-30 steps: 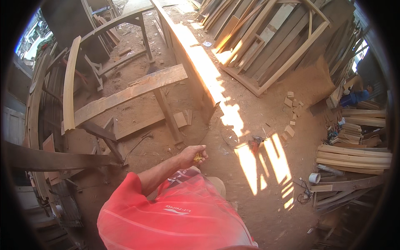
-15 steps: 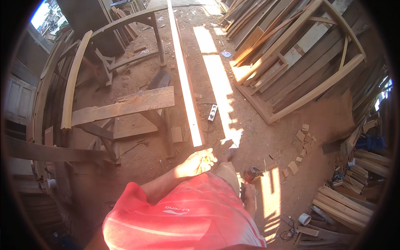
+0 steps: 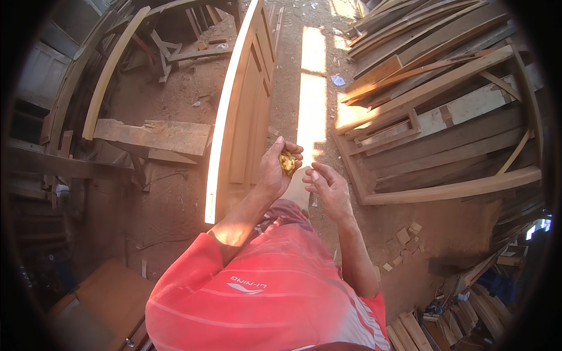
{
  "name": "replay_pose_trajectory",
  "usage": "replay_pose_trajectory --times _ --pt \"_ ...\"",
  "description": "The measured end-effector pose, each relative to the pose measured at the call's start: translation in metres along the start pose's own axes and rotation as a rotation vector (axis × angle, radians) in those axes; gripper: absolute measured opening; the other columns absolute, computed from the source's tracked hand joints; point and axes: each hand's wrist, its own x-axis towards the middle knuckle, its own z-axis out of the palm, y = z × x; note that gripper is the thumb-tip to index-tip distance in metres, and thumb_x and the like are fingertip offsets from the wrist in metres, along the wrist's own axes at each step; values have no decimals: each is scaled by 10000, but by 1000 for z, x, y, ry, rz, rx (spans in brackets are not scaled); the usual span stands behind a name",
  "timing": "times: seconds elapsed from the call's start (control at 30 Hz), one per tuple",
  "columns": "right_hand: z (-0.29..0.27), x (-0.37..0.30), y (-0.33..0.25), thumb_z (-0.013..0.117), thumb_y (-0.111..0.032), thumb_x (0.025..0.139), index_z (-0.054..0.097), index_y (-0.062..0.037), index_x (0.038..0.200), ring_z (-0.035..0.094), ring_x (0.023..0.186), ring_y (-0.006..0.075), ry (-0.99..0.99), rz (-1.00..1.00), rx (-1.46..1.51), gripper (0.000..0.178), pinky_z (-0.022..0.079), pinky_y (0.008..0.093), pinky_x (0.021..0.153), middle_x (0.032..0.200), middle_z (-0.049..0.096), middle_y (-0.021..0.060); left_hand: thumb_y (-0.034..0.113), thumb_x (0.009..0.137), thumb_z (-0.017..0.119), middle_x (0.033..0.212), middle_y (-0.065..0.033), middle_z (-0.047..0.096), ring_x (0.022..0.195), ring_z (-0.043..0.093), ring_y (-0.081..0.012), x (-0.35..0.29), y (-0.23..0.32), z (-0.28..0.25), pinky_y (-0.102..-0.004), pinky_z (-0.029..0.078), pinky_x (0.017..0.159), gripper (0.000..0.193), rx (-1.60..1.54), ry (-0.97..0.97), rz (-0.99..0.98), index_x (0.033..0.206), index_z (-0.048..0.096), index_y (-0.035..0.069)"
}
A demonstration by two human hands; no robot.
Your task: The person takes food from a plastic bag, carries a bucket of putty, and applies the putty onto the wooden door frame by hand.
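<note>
My left hand (image 3: 274, 171) is raised in front of me, fingers curled around a small yellowish crumbly lump (image 3: 287, 162). My right hand (image 3: 329, 188) hovers just to the right of it, palm up and fingers apart, its fingertips close to the lump. Both hands are over the near end of a wooden panelled door (image 3: 249, 99) that stands on its long edge and runs away from me. My red shirt fills the bottom of the view.
A rough plank bench (image 3: 153, 133) stands left of the door, with curved timbers (image 3: 111, 64) behind it. Stacked planks and frames (image 3: 445, 105) fill the right side. Small wood offcuts (image 3: 405, 235) lie on the dirt floor at lower right.
The view has swung, so the door now stands straight ahead of me. My left hand has risen with the lump, and my right hand has come into view beside it.
</note>
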Motion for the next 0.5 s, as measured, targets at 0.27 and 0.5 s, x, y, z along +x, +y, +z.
replay_pose_trajectory --times 0.27,0.5 --pt "-44 155 10 475 -295 1116 455 105 1461 633 1251 302 -210 151 623 529 535 428 1060 1332 615 180 296 1130 476 863 -48 679 776 633 -105 137 -32 59 -277 537 729 372 545 77 505 947 660 30" --pt "-82 335 -42 449 -249 1122 524 44 1350 630 1196 241 -324 195 616 379 515 354 1012 1242 624 141 254 1129 477 889 -20 665 836 600 -97 294 12 107 -273 500 770 323 768 121 651 955 654 47"
